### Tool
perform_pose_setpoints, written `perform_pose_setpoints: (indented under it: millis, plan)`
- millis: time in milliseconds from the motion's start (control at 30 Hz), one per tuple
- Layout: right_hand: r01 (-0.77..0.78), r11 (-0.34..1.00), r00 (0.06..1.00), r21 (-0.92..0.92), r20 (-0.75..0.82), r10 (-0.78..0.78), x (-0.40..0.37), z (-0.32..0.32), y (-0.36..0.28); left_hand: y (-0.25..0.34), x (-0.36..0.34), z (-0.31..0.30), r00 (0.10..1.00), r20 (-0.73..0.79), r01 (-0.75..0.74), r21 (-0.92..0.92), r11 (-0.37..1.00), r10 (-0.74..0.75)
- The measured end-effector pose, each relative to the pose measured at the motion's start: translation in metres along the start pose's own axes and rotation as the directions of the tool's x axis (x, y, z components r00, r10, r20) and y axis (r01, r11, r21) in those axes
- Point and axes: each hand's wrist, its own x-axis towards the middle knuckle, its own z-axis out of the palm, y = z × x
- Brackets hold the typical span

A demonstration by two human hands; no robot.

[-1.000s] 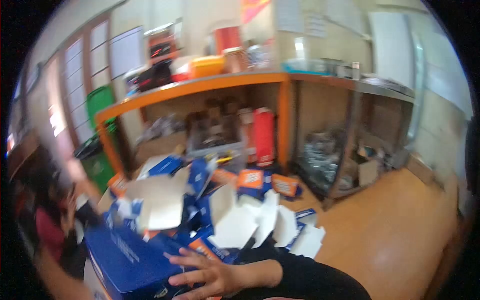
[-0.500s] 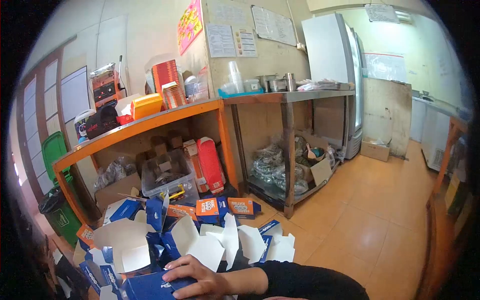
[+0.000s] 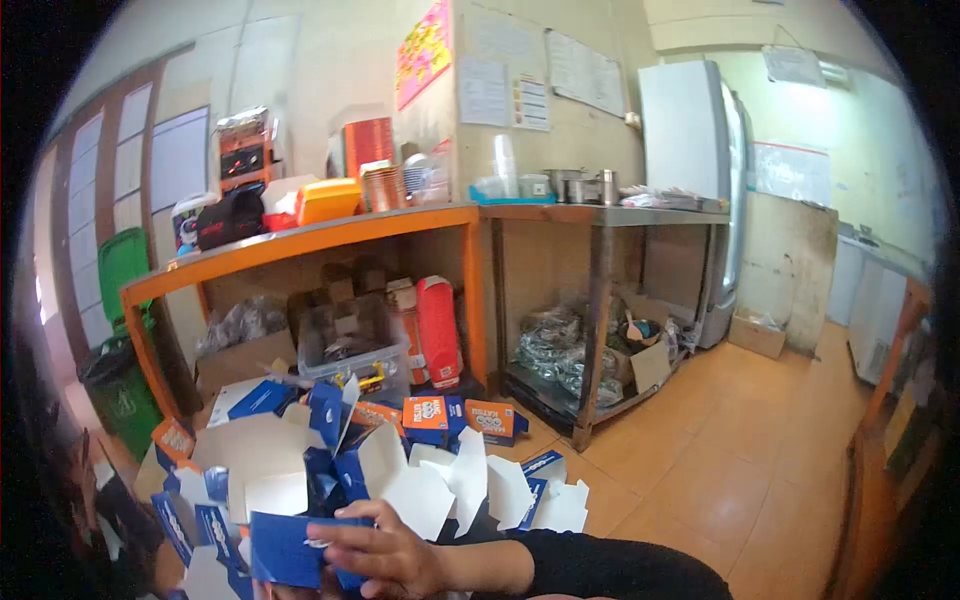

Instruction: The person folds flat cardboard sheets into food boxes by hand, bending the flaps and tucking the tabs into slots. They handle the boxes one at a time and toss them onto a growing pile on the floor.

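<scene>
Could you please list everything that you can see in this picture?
folded cartons: many, blue, white and orange, heaped on the floor
shelf: one, orange, by the wall, cluttered on top
metal table: one, grey, right of the shelf
fridge: one, white, beyond the table
bins: two, green, far left
crate: one, clear, under the shelf
blue box: one, blue, bottom edge
right hand: one, black sleeve, gripping the blue box

Print on the blue carton point(image 3: 285, 548) in the right hand point(image 3: 385, 555) is too blurred to read. The labels on the orange boxes point(image 3: 430, 415) beyond the grip and the wall notices point(image 3: 485, 90) high above it are equally illegible.
</scene>
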Motion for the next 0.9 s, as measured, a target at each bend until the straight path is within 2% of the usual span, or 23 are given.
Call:
perform_pose_setpoints:
  millis: [33, 67, 133, 200, 267, 300, 367, 433, 467, 567, 633, 700, 733, 767, 800, 900]
  plan:
    - [-0.070, 0.998, 0.997, -0.001, 0.013, 0.070, -0.008, 0.011, 0.005, 0.003, -0.001, -0.001, 0.999, -0.035, -0.003, -0.045, 0.999, 0.002]
    - [0.002, 1.000, 0.998, -0.029, 0.060, 0.000, -0.010, 0.016, 0.014, 0.005, -0.003, -0.005, 0.998, -0.067, -0.005, -0.102, 0.995, -0.002]
    - [-0.018, 0.997, 0.988, 0.074, 0.153, 0.007, -0.004, 0.022, 0.011, 0.010, -0.004, -0.014, 0.987, -0.161, -0.032, -0.235, 0.972, -0.006]
    - [-0.048, 0.989, 0.980, 0.138, 0.199, 0.020, 0.004, 0.026, 0.008, 0.018, -0.002, -0.029, 0.987, -0.154, -0.006, -0.274, 0.962, -0.037]
    - [-0.005, 0.990, 0.965, 0.140, 0.260, -0.032, 0.014, 0.033, 0.009, 0.033, 0.007, -0.058, 0.989, 0.060, 0.139, -0.151, 0.979, -0.132]
    - [0.015, 0.987, 0.959, 0.158, 0.278, -0.059, 0.018, 0.040, 0.009, 0.040, 0.013, -0.080, 0.944, 0.174, 0.293, -0.046, 0.955, -0.282]
    - [0.014, 0.993, 0.942, 0.115, 0.332, -0.052, 0.020, 0.053, 0.009, 0.045, 0.020, -0.100, 0.903, 0.266, 0.330, 0.073, 0.941, -0.337]
    - [-0.008, 0.982, 0.948, 0.188, 0.313, -0.052, 0.020, 0.071, 0.014, 0.043, 0.026, -0.105, 0.946, 0.289, 0.118, 0.108, 0.987, -0.145]
    - [0.013, 0.984, 0.944, 0.177, 0.322, -0.070, 0.024, 0.078, 0.013, 0.047, 0.033, -0.113, 0.922, 0.334, 0.084, 0.317, 0.945, -0.194]
    - [0.044, 0.999, 0.935, 0.015, 0.350, -0.046, 0.029, 0.099, 0.010, 0.010, 0.005, -0.116, 0.979, 0.180, 0.029, 0.321, 0.947, -0.091]
    - [0.044, 0.999, 0.941, 0.018, 0.336, -0.048, 0.034, 0.110, 0.013, 0.011, 0.014, -0.127, 0.957, 0.265, 0.022, 0.346, 0.938, -0.120]
    - [0.040, 0.999, 0.917, -0.008, 0.397, -0.033, 0.039, 0.119, 0.010, 0.012, 0.017, -0.136, 0.951, 0.230, 0.182, 0.116, 0.976, -0.205]
    - [0.059, 0.998, 0.912, 0.008, 0.407, -0.057, 0.043, 0.122, 0.009, 0.012, 0.015, -0.140, 0.941, 0.170, 0.317, -0.145, 0.937, -0.292]
    - [0.079, 0.997, 0.906, 0.024, 0.416, -0.082, 0.047, 0.124, 0.008, 0.013, 0.013, -0.144, 0.914, 0.132, 0.403, -0.404, 0.821, -0.383]
    - [0.097, 0.995, 0.900, 0.040, 0.423, -0.104, 0.050, 0.126, 0.008, 0.011, 0.029, -0.148, 0.967, 0.180, 0.249, -0.548, 0.799, -0.177]
    - [0.112, 0.976, 0.841, 0.189, 0.504, -0.194, 0.050, 0.135, 0.010, 0.003, 0.028, -0.161, 1.000, 0.008, -0.014, -0.471, 0.882, 0.021]
